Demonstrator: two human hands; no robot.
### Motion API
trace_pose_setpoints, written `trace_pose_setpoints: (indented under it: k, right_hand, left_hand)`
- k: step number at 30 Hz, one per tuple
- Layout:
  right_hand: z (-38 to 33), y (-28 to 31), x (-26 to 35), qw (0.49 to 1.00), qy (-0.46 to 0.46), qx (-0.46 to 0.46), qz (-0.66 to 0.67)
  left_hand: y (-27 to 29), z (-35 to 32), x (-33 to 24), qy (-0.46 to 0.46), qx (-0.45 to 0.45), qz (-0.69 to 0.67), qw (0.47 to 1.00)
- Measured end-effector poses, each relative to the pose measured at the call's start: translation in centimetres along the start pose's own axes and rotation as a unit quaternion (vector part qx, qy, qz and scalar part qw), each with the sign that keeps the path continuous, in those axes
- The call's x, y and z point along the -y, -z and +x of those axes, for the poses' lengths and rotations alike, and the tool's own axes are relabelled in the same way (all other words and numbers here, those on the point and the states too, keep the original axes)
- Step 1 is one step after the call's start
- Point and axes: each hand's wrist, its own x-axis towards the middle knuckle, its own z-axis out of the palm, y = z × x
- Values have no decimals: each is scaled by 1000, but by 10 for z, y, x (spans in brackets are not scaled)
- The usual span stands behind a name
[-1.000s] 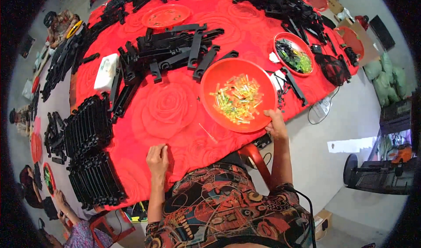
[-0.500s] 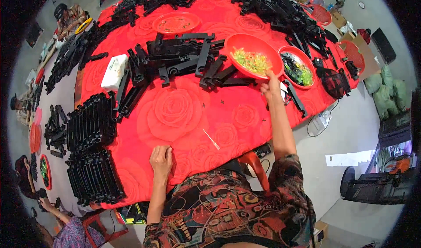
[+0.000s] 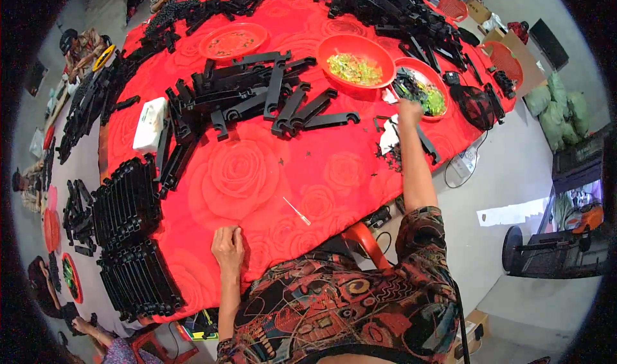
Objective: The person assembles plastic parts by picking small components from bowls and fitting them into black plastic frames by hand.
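Observation:
My right hand [image 3: 409,112] is at the near left rim of a red tray [image 3: 440,80] holding black and green pieces. Its fingers look drawn together, and whatever may be in them is hidden. Just left of that tray stands a red bowl [image 3: 324,65] with yellow-green small parts [image 3: 353,70] in it, apart from my hand. Beneath my right wrist lie a white scrap [image 3: 389,137] and scattered small black bits [image 3: 393,161]. My left hand [image 3: 228,248] rests curled in a loose fist on the red cloth near the table's front edge, with nothing visible in it.
Black plastic bars [image 3: 276,94] lie heaped mid-table; neat rows of them [image 3: 125,197] fill the left. A white tissue pack [image 3: 150,125], a shallow red tray [image 3: 232,40] and a thin pale stick [image 3: 297,211] are on the cloth [image 3: 244,171]. Other people [image 3: 83,49] sit at left.
My right hand has let go of the yellow-green parts' bowl and moved to the tray beside it. That bowl now sits lower, uncovering small black bits. The whole view has shifted slightly.

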Motion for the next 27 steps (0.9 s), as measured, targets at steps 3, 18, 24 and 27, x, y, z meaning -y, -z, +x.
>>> trace_pose_setpoints:
  k: [3,18,24,27]
  right_hand:
    - [38,30,-38,973,-128,-169,-89]
    - [106,18,-146,818,-240,316,417]
    - [137,19,-143,773,-402,302,387]
    - [110,46,-124,786,-371,280,407]
  left_hand:
    - [6,0,-6,24,10,8,1000]
    - [3,-5,-7,-11,-51,84,995]
    - [1,-11,-5,-8,-44,79,996]
    - [3,-11,-7,-18,-43,76,996]
